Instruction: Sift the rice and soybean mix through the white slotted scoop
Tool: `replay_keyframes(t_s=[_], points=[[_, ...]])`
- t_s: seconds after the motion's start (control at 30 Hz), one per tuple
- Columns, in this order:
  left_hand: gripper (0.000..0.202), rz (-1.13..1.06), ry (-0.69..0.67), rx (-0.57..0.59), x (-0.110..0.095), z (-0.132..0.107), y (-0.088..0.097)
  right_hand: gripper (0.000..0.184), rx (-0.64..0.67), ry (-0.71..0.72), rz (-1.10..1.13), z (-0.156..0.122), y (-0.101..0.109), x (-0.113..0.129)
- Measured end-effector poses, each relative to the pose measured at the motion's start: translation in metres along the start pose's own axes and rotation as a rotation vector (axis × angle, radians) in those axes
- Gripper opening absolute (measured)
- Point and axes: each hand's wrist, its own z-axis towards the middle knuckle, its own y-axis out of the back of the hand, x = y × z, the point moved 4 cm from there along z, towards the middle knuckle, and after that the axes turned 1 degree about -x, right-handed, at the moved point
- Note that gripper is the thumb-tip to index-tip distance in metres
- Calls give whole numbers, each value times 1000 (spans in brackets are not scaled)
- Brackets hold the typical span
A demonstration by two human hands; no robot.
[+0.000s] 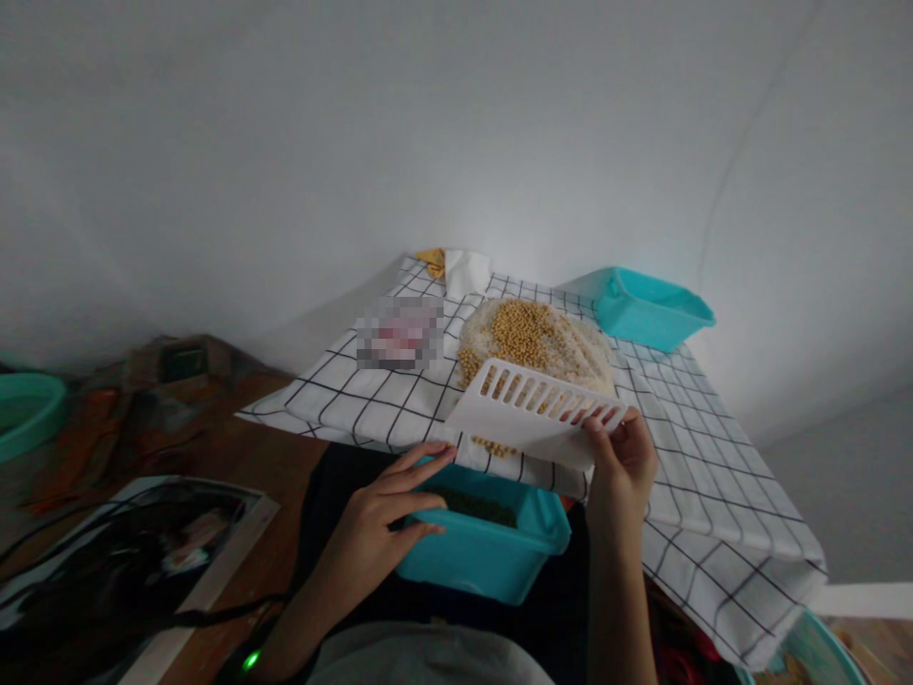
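Observation:
My right hand (622,455) grips the right end of a white slotted plastic scoop (532,416), tilted over the near edge of the checked cloth. Behind the scoop lies a heap of white grains and yellow beans (532,335). A few yellow beans (492,445) lie under the scoop at the cloth's edge. My left hand (385,518) holds the rim of a teal plastic tub (485,552) in front of my body, its fingers spread over the edge. The tub holds dark green grains (475,504).
A second teal tub (646,306) stands at the far right on the white black-gridded cloth (703,457). A round green basin (29,409) sits at the far left. Dark clutter and a glossy board (143,561) lie on the brown surface at left. A white wall rises behind.

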Motion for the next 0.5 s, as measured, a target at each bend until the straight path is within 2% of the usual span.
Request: replay_keyframes(t_s=[0.5], points=[[14, 3, -20, -12, 0, 0, 0, 19, 2, 6, 16, -9, 1, 10]])
